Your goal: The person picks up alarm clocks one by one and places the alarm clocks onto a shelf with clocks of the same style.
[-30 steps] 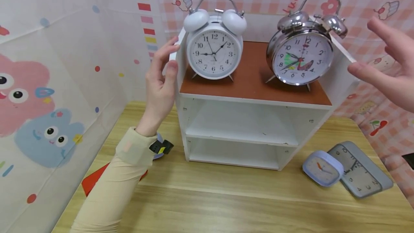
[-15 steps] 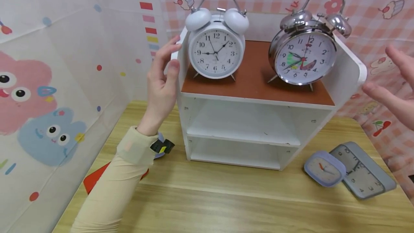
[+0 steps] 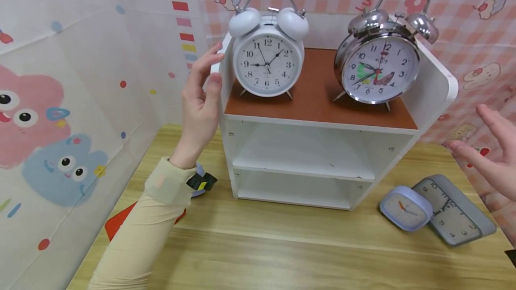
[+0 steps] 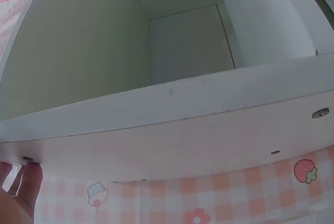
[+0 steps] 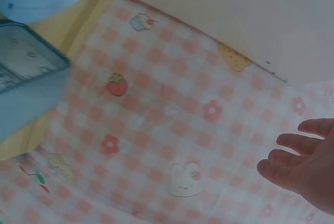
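Observation:
A white cabinet (image 3: 304,125) with two lower shelves and a brown top stands on the table. On its top, a white twin-bell alarm clock (image 3: 268,68) stands at the left, and a silver twin-bell alarm clock (image 3: 380,73) at the right. My left hand (image 3: 199,106) touches the cabinet's left side panel with its fingers; in the left wrist view, those fingertips (image 4: 32,179) rest against the panel's outer face. Off the right side, my right hand (image 3: 492,155) hovers apart from the cabinet, fingers spread and holding nothing.
At the right of the wooden table (image 3: 282,249), a small light-blue clock (image 3: 406,213) leans against a grey rectangular clock (image 3: 457,214). A red object (image 3: 117,223) lies partly hidden under the left sleeve (image 3: 135,240). Patterned cloths hang behind and at the left.
My right hand has come away from the cabinet's right side panel and lowered. My left hand stays at the left panel. Both alarm clocks keep their places.

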